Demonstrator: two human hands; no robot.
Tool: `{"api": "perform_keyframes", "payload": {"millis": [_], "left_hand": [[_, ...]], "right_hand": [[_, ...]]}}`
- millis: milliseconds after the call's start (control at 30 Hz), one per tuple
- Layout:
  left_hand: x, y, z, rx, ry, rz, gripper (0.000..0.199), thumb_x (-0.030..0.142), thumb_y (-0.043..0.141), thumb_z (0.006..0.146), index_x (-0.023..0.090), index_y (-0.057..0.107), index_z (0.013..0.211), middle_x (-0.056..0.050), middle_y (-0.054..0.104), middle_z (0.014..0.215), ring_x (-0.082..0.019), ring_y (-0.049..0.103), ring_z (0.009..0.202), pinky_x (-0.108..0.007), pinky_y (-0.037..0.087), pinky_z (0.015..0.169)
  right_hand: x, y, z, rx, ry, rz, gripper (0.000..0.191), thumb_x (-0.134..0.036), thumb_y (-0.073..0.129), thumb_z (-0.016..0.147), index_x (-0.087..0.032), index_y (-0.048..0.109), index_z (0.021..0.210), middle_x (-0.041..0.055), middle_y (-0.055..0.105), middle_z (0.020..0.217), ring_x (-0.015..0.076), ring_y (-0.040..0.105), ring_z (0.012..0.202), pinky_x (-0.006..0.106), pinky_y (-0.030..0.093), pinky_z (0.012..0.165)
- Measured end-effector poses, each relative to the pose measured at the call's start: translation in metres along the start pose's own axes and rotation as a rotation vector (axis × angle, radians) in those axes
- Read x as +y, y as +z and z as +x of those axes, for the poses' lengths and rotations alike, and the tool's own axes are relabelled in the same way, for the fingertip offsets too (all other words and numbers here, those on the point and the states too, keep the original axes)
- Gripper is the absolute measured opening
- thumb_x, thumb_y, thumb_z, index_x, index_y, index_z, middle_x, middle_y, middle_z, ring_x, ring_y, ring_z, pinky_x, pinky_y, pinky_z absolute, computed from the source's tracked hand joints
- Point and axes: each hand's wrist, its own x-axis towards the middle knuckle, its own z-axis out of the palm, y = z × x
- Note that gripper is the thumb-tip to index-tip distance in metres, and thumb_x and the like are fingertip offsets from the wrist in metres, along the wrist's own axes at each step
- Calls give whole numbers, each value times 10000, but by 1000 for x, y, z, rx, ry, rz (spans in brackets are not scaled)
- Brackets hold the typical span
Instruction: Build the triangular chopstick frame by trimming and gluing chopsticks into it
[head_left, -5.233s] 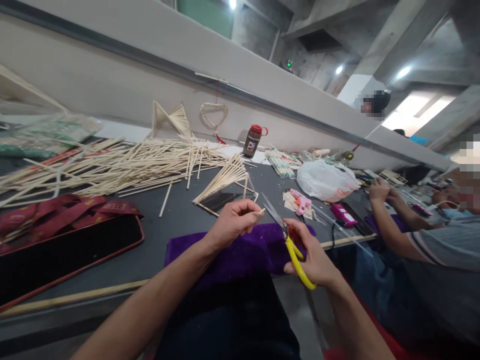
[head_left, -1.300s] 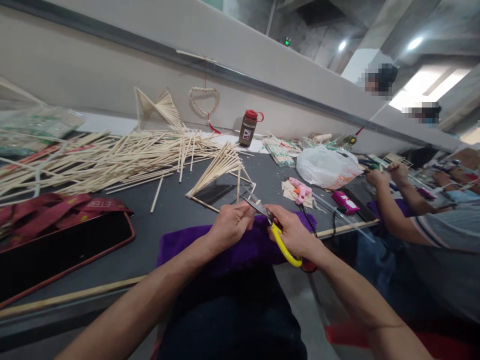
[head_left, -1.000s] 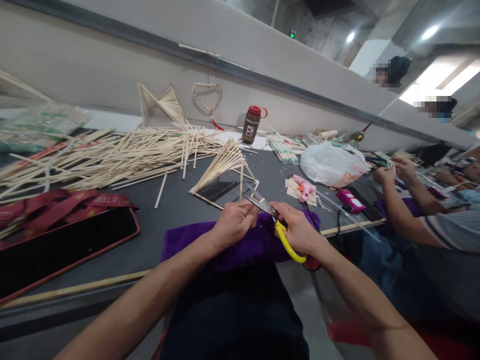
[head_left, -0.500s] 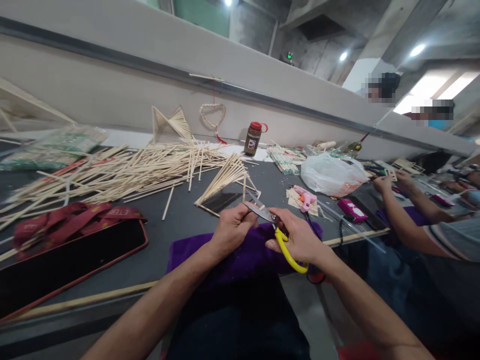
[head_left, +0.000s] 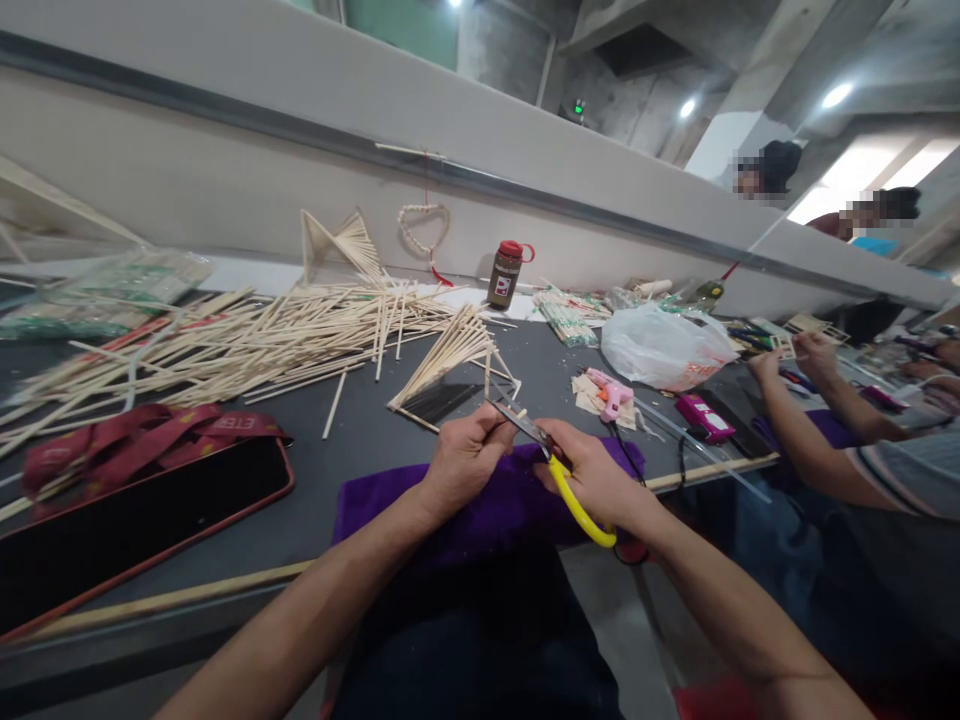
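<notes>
My right hand (head_left: 592, 472) is closed round yellow-handled scissors (head_left: 576, 502), whose metal blades point up and left toward my left hand (head_left: 471, 455). The fingers of my left hand are pinched beside the blades; what they hold is too small to make out. Both hands are over a purple cloth (head_left: 390, 505) at the table's front edge. Just beyond them stands a twisted frame of thin wooden sticks (head_left: 450, 360) on the dark table (head_left: 315, 510).
Loose sticks (head_left: 292, 345), a phone (head_left: 150, 530) and a red lanyard (head_left: 142, 450) lie left. A bottle (head_left: 505, 277) stands behind. To the right are a pink glue gun (head_left: 611, 395), a plastic bag (head_left: 664, 350), a magenta box (head_left: 705, 418) and another person's hands (head_left: 814, 358).
The scissor handles have drawn closer together as my right hand's fingers closed further. The other person's hands at the right have shifted slightly.
</notes>
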Motion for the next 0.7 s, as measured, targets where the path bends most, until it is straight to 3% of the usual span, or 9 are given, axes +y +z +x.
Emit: {"api": "perform_keyframes", "payload": {"millis": [133,300,500,700], "left_hand": [[-2,3,-1,-5,14,62,185,259,499,874,180,611,750,5,631,671,-107,576,602,-203,427,613],[-2,4,-1,-14,26,113,150,216,500,853,184,628,782,5,654,691,-115,598,615,-208,438,627],[-3,5,1,-23,-1,85,218,202,496,843,178,607,656,-1,662,708,-118,608,642,-214,449,651],[-7,8,1,-5,-128,-102,117,234,588,800,175,639,888,26,633,689,-104,551,601,-202,426,578]], "right_hand": [[6,0,-3,4,10,-49,521,-73,478,719,-190,485,1226,77,595,1034,192,562,864,309,444,781],[13,3,-5,11,8,-82,567,-70,485,667,-168,486,1226,107,591,1088,215,573,917,326,457,811],[19,9,-4,47,-15,-60,570,-69,488,661,-163,488,1223,107,599,1083,220,576,924,330,461,808],[17,8,-3,87,-16,-35,502,-102,519,725,-185,504,1220,82,611,1059,207,570,907,323,452,802]]}}
